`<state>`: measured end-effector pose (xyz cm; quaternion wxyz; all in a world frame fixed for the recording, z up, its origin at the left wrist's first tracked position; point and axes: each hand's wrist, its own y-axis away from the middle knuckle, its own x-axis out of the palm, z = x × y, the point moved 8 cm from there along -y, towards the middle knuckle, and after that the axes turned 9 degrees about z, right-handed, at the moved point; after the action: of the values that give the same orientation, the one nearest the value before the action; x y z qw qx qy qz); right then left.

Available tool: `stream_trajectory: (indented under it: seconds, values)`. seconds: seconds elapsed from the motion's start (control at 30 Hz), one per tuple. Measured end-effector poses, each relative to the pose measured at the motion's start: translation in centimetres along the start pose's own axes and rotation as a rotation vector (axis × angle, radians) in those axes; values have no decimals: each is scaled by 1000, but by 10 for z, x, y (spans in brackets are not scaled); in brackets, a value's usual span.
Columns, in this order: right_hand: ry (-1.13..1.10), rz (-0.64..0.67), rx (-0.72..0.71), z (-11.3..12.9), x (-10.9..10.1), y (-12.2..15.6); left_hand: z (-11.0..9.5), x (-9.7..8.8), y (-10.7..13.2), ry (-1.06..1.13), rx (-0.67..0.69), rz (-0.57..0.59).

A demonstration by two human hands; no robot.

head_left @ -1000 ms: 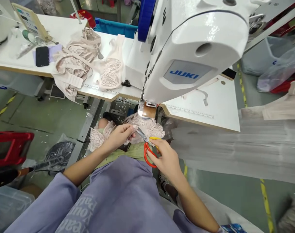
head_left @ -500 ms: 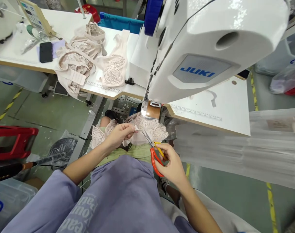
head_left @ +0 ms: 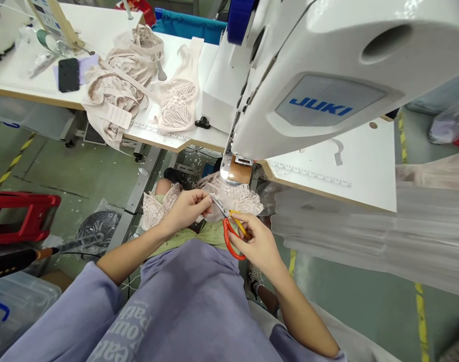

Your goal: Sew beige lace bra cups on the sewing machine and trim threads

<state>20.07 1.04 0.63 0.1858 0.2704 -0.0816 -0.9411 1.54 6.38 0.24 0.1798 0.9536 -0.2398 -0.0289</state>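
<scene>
A pale pink lace bra [head_left: 239, 197] lies across the lap, below the sewing machine's end. My left hand [head_left: 189, 208] is closed, pinching a bit of its fabric between thumb and fingers; the pinched edge is mostly hidden. Scissors [head_left: 230, 229] with one red and one yellow handle are in my right hand [head_left: 257, 241], fingers in and around the loops. Their blades point up and left, with the tips right beside my left fingertips. Whether the blades touch the fabric is too small to tell.
A white sewing machine [head_left: 320, 95] overhangs the lap from the right. On the white table [head_left: 10, 75] lie more bras [head_left: 178, 103], a phone [head_left: 68, 75] and a black clip [head_left: 203, 122]. A red stool [head_left: 21, 216] stands left; grey sheer material [head_left: 335, 231] hangs right.
My right hand has moved left and slightly up with the scissors, bringing the blades against my left fingertips. My left hand stays nearly in place. The view has shifted slightly.
</scene>
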Motion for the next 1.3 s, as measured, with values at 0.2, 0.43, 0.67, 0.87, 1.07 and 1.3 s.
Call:
stream_trajectory:
  seconds: [0.2, 0.43, 0.67, 0.87, 1.07, 1.3]
  values:
    - [-33, 53, 88, -10, -1, 3, 0, -2, 1, -65, 18, 10]
    - [-94, -7, 145, -28, -19, 21, 1, -1, 2, 84, 43, -62]
    - [287, -280, 249, -65, -128, -7, 7, 5, -5, 335, 59, -45]
    - [606, -364, 193, -83, -196, -95, 8, 19, -15, 427, -88, 160]
    - [581, -225, -364, 8, -80, -46, -1, 34, -13, 368, -293, 417]
    - [424, -74, -381, 16, -31, -33, -24, 24, -10, -181, -75, 243]
